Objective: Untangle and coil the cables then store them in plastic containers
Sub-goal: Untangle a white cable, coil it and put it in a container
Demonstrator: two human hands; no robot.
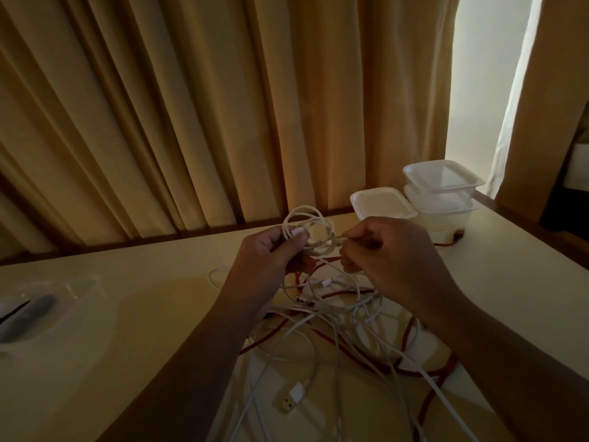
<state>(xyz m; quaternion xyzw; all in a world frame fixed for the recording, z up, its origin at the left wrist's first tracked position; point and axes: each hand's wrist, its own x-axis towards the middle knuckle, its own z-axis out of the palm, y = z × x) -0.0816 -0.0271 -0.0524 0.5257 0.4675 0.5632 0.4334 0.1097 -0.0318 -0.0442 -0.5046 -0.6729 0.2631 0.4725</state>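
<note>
Table (pixel 134 314), hands (pixel 267 250) coiling white cable (pixel 307 218)

The head-worn wide-angle view looks forward and down, close over the table (pixel 143 301), facing the curtain (pixel 191 106)

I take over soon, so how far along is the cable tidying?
Early. Done: nothing plainly stored; the lidded containers sit closed at the back. In hand: the left hand grips a small white coil while the right hand pinches its strand. Left: the tangle of white and red cables on the table, unsorted.
</note>
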